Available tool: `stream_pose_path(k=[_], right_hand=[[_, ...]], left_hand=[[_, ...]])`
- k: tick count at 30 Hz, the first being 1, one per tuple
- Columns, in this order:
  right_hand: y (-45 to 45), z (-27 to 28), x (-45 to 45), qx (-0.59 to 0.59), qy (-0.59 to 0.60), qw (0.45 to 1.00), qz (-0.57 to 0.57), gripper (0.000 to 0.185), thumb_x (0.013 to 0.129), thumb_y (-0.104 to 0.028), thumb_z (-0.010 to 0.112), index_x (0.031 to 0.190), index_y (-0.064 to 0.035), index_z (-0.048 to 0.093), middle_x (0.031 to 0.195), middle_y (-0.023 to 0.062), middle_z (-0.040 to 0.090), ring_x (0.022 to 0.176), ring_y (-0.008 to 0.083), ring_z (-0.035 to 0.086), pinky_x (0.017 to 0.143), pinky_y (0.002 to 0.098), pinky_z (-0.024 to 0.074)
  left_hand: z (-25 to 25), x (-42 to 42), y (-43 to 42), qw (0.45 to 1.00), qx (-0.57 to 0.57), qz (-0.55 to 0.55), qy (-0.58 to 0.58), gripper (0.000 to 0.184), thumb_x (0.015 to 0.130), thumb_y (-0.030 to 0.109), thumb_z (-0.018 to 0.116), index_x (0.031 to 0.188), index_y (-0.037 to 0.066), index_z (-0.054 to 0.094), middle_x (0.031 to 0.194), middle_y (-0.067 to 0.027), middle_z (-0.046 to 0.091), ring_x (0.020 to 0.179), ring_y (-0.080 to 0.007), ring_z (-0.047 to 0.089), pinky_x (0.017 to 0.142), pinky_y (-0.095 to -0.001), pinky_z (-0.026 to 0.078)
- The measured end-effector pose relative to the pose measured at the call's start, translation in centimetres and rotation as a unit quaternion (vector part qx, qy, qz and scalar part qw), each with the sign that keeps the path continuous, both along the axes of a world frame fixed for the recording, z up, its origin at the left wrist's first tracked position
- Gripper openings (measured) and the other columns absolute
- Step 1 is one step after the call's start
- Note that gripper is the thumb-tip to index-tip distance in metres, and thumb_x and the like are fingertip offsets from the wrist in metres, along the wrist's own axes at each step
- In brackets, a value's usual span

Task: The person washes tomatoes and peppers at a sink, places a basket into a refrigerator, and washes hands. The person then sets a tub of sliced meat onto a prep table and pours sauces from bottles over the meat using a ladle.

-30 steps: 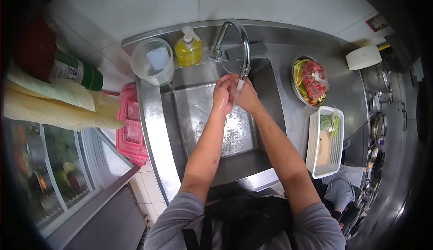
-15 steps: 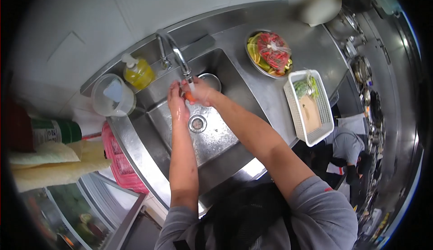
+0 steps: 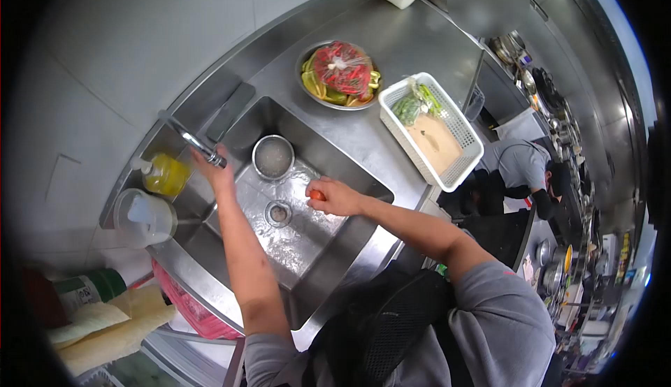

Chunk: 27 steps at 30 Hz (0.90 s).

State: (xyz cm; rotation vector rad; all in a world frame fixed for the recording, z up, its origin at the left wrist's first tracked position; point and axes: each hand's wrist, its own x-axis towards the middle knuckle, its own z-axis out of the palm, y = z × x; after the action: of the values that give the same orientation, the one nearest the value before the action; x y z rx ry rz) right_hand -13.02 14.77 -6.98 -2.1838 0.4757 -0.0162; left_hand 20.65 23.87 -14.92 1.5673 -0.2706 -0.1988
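Orange-red item (image 3: 318, 195) mostly hidden within the right hand (image 3: 335, 197), thumb and fingers closed round it, held above the right part of the sink basin (image 3: 276, 265). Too much covered by fingers for shape or kind. Left hand (image 3: 223, 176) well apart from it, up at the end of the faucet (image 3: 187, 135), with the metal spout across the front and part of the fingers out of sight behind. Cannot tell whether clamped on the spout or only touching.

Between the hands, round metal container (image 3: 273, 157) inside the sink, close to the back wall, contents unclear; just in front of it, drain (image 3: 278, 214). Behind the faucet, long grey block (image 3: 231, 112) along the back ledge. Left of the faucet, yellow soap bottle (image 3: 168, 175), then clear tub (image 3: 159, 230) with pale blue object (image 3: 142, 209) inside.

To the right on the steel counter (image 3: 405, 45), metal bowl (image 3: 335, 107) of yellow-green pieces (image 3: 314, 88), topped by knotted clear bag (image 3: 342, 72) of red ones. Just beside it, white basket (image 3: 407, 144) near the counter edge, with bagged greens (image 3: 412, 107) and flat beige piece (image 3: 437, 146). Beyond, bent-over co-worker (image 3: 516, 165) in grey. Lower left, pink-red crate (image 3: 189, 300) and yellowish cloth (image 3: 143, 320).
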Motion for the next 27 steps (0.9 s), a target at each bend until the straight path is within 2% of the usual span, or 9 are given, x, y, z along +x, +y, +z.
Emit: stream_pose_path(k=[3,6,9,11,16,19,21,24,27], right_hand=[[-0.2,-0.4,-3.5,-0.020,-0.018,1.000,-0.001,0.025,0.098,-0.029,0.067,0.111,-0.0084,0.065,0.092,0.0129,0.065,0.102,0.0318,0.061,0.088,0.0446,0.0516],[0.2,3.3,-7.2,0.107,-0.029,0.994,-0.012,0.017,0.097,-0.023,0.068,0.107,-0.0088,0.071,0.096,0.0100,0.063,0.107,0.0280,0.060,0.092,0.0422,0.0509],[-0.1,5.1,-11.6,0.092,-0.070,0.993,-0.021,0.017,0.099,-0.025,0.070,0.106,-0.0088,0.072,0.095,0.0095,0.061,0.106,0.0281,0.060,0.092,0.0410,0.0515],[-0.8,6.7,-15.1,0.079,-0.054,0.995,-0.030,0.019,0.099,-0.026,0.071,0.106,-0.0083,0.072,0.095,0.0102,0.060,0.107,0.0280,0.061,0.091,0.0404,0.0518],[-2.8,8.7,-25.0,0.098,-0.015,0.991,-0.094,0.022,0.101,-0.026,0.073,0.111,-0.0070,0.073,0.091,0.0096,0.061,0.094,0.0229,0.066,0.081,0.0361,0.0548],[-4.7,9.8,-30.6,0.259,0.036,0.952,-0.162,0.024,0.099,-0.022,0.075,0.115,-0.0051,0.071,0.093,0.0093,0.063,0.076,0.0182,0.067,0.069,0.0328,0.0558],[-6.2,9.0,-34.5,0.317,0.068,0.926,-0.192,0.030,0.095,-0.019,0.079,0.119,-0.0036,0.070,0.094,0.0088,0.065,0.063,0.0157,0.065,0.060,0.0311,0.0548],[-8.4,4.9,-40.9,0.296,0.119,0.919,-0.232,0.033,0.091,-0.017,0.082,0.118,-0.0029,0.070,0.095,0.0095,0.066,0.064,0.0157,0.067,0.059,0.0325,0.0558],[-10.1,0.6,-47.2,0.262,0.140,0.907,-0.300,0.029,0.090,-0.013,0.080,0.115,-0.0024,0.070,0.089,0.0086,0.065,0.061,0.0143,0.066,0.058,0.0329,0.0556]], left_hand=[[2.3,-2.1,0.6,0.967,0.227,0.021,-0.114,0.080,0.098,0.020,0.069,0.164,0.001,0.028,0.171,-0.0276,0.019,0.159,-0.0449,0.018,0.128,-0.0526,0.019],[2.1,-6.2,-1.4,0.995,0.093,0.030,-0.026,0.064,0.099,0.015,0.065,0.155,-0.003,0.039,0.157,-0.0245,0.042,0.142,-0.0397,0.044,0.120,-0.0478,0.035],[2.3,-13.3,-6.2,0.974,-0.061,-0.154,0.154,0.051,0.100,0.013,0.066,0.144,-0.003,0.048,0.125,-0.0137,0.065,0.108,-0.0233,0.065,0.098,-0.0355,0.053],[1.5,-16.8,-10.5,0.928,-0.118,-0.226,0.271,0.050,0.098,0.011,0.073,0.141,-0.003,0.050,0.130,-0.0143,0.059,0.108,-0.0211,0.065,0.098,-0.0367,0.056],[3.2,-22.0,-19.9,0.871,-0.126,-0.240,0.410,0.060,0.097,0.023,0.079,0.139,-0.003,0.046,0.124,-0.0184,0.059,0.106,-0.0285,0.064,0.097,-0.0398,0.056],[2.9,-22.5,-23.7,0.872,-0.103,-0.205,0.433,0.065,0.096,0.025,0.081,0.139,-0.004,0.041,0.128,-0.0218,0.056,0.105,-0.0336,0.063,0.097,-0.0454,0.058],[2.3,-22.4,-24.9,0.874,-0.129,-0.210,0.418,0.056,0.098,0.015,0.074,0.137,-0.005,0.039,0.131,-0.0239,0.056,0.110,-0.0380,0.065,0.096,-0.0527,0.060],[3.1,-22.6,-26.0,0.909,-0.175,-0.130,0.354,0.044,0.092,-0.007,0.057,0.133,-0.007,0.040,0.132,-0.0266,0.059,0.111,-0.0441,0.070,0.092,-0.0612,0.063],[4.3,-22.4,-24.6,0.917,-0.164,-0.102,0.350,0.045,0.091,-0.007,0.056,0.134,-0.007,0.043,0.126,-0.0257,0.063,0.105,-0.0422,0.072,0.087,-0.0596,0.065]])
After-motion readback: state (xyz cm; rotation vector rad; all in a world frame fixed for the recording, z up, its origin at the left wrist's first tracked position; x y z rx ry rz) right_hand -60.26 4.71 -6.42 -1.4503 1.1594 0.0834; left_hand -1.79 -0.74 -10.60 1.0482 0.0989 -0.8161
